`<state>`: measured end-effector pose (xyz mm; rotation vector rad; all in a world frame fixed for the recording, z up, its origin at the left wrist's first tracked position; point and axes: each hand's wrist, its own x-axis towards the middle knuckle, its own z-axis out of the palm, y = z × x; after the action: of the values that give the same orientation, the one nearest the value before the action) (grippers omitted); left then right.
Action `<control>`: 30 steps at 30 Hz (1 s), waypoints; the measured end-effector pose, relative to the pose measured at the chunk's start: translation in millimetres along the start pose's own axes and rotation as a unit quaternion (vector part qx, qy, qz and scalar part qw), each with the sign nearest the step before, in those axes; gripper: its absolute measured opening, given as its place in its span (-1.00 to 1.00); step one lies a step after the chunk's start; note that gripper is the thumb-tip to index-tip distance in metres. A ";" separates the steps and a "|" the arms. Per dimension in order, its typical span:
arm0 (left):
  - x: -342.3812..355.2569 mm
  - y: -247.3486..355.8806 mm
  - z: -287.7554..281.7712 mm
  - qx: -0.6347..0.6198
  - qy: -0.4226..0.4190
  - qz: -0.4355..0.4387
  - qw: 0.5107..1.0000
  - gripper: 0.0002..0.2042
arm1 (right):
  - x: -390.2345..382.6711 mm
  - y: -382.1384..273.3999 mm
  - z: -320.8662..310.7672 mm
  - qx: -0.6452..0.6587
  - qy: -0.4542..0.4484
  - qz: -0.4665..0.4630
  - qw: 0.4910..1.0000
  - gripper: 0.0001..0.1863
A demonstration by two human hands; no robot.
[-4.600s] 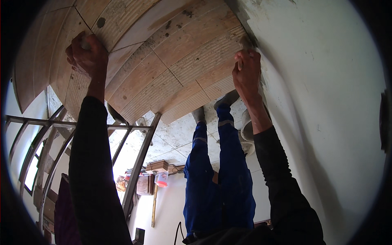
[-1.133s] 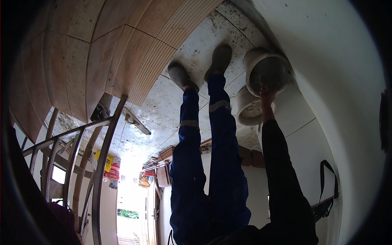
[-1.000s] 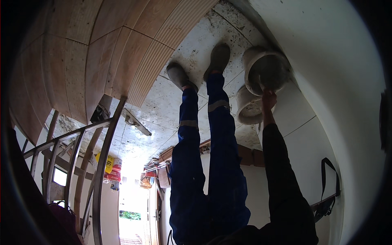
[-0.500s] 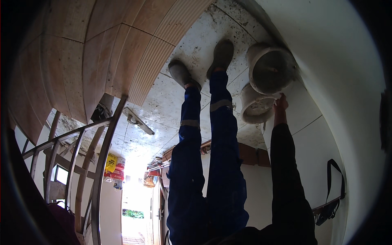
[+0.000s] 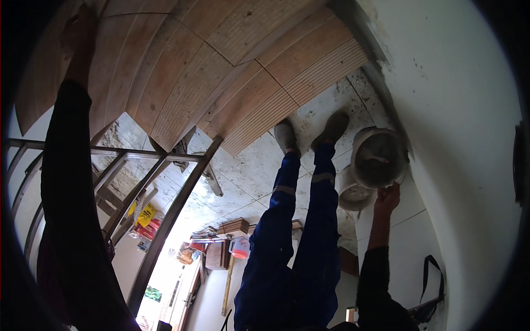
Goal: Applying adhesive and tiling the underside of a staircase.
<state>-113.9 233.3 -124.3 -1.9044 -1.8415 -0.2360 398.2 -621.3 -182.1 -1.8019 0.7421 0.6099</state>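
Note:
My right hand (image 5: 388,197) is closed at the near side of a grey bucket (image 5: 361,144), where a thin handle seems to run. Inside lies a grey mass with a lump on it. A second, pale bucket (image 5: 346,198) stands partly hidden against it, left of the hand. At the upper left, my left hand (image 5: 80,30) reaches out over the wood-look steps (image 5: 182,66). It is dark there, and its fingers are hard to make out; whether it touches the step I cannot tell.
Tiled stairs rise ahead of my boots (image 5: 286,135). A metal railing (image 5: 176,226) runs along the left, and a white wall (image 5: 447,110) curves up on the right. Dirt marks the pale floor tiles (image 5: 237,182). A strap (image 5: 426,281) hangs at the lower right.
My left arm has come into view, stretched to the upper left. The view has shifted, so more steps show and the buckets sit lower. My right hand remains at the buckets.

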 end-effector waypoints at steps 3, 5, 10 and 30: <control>44.7 19.8 -35.8 -0.146 0.037 -0.069 0.986 -0.32 | -79.7 -15.8 20.7 -0.013 -0.022 0.017 1.000 -0.67; -0.9 54.7 -46.5 -0.174 -0.026 -0.121 0.977 -0.40 | -110.8 -50.1 29.9 -0.042 -0.023 -0.002 0.999 -0.67; -9.2 87.7 -89.4 -0.130 -0.001 -0.149 0.980 -0.46 | -171.9 -96.3 82.5 -0.075 -0.082 0.026 0.993 -0.65; -25.9 107.5 -126.1 -0.189 -0.012 -0.120 0.975 -0.49 | -255.7 -63.8 303.6 -0.021 -0.186 -0.043 0.981 -0.77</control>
<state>14.3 155.6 -49.1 -1.9205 -2.1660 -0.6902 253.4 -266.8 -59.6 -1.6828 0.3970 0.8790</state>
